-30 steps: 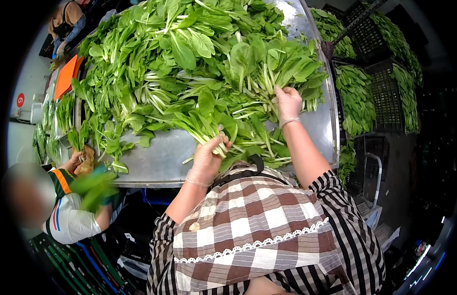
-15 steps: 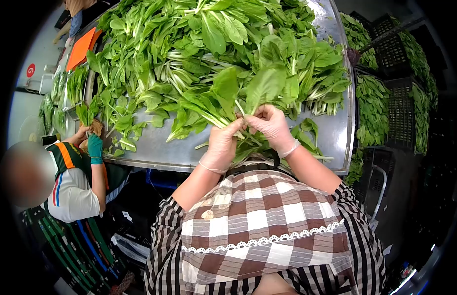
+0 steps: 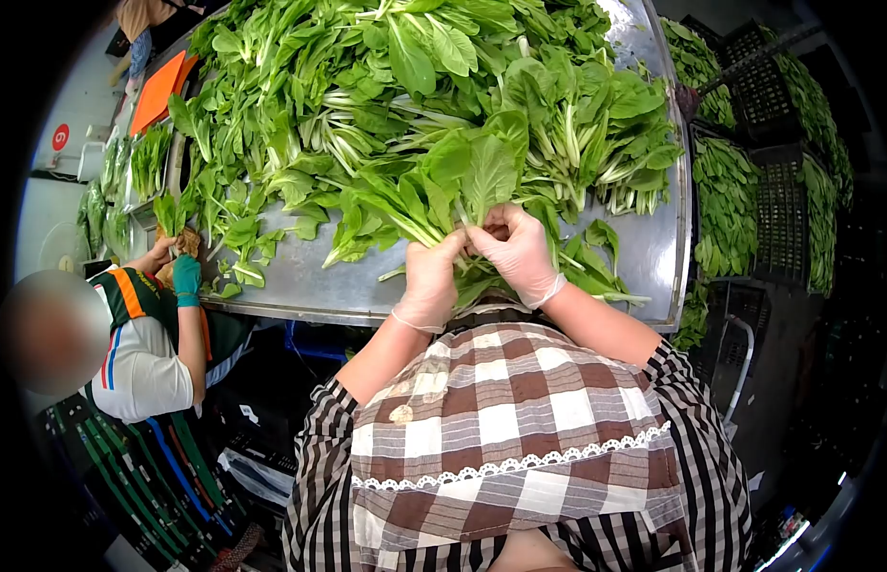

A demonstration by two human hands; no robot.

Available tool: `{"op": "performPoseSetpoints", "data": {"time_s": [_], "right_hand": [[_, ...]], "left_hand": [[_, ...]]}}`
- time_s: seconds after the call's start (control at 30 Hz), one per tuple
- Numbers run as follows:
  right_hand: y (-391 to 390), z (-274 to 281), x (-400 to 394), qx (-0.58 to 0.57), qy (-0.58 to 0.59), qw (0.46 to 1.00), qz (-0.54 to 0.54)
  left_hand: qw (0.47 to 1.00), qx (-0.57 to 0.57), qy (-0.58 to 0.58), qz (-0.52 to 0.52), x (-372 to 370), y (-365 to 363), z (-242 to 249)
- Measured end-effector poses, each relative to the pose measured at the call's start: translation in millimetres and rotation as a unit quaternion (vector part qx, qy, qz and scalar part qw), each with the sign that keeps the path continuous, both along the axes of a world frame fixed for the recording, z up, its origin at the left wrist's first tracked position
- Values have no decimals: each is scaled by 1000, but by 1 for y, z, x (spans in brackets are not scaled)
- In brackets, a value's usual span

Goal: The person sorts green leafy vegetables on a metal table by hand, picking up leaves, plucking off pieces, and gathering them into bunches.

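Observation:
In clear gloves, both of my hands meet near the front edge of the metal table [image 3: 343,286]. My left hand [image 3: 432,276] is closed around the pale stems of a small bunch of leafy greens [image 3: 398,212], whose leaves point away from me. Beside it, my right hand [image 3: 516,255] pinches the stem end of a broad-leaved green [image 3: 491,176] against that bunch. The fingers partly hide the stem ends. More loose greens [image 3: 591,272] lie on the metal by my right wrist.
A large heap of greens [image 3: 319,105] covers the table's far part. Black crates [image 3: 780,210] filled with greens stand beyond the right edge. At left, a co-worker's gloved hand [image 3: 186,278] works with greens near an orange board [image 3: 157,92].
The broad leaf in my right hand has shifted left and now stands against the bunch in my left hand. My right hand has moved slightly left, closer to the left one.

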State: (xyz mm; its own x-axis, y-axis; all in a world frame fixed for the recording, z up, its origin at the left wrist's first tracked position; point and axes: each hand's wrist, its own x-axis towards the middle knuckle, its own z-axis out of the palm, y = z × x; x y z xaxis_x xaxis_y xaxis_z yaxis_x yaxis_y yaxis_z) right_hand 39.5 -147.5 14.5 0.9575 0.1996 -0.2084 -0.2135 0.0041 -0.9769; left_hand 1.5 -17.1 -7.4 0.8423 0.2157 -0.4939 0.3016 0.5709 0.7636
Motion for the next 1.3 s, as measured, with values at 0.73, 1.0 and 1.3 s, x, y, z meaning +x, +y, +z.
{"op": "performPoseSetpoints", "data": {"time_s": [0.73,1.0,1.3], "right_hand": [[-1,-5,5,-85,-79,993,-14],[-8,3,2,-317,-404,855,79],[-19,-2,1,64,100,988,95]], "left_hand": [[991,-61,-35,110,3,0,59],[997,-62,-10,46,5,0,20],[991,-127,-24,27,5,16,13]]}}
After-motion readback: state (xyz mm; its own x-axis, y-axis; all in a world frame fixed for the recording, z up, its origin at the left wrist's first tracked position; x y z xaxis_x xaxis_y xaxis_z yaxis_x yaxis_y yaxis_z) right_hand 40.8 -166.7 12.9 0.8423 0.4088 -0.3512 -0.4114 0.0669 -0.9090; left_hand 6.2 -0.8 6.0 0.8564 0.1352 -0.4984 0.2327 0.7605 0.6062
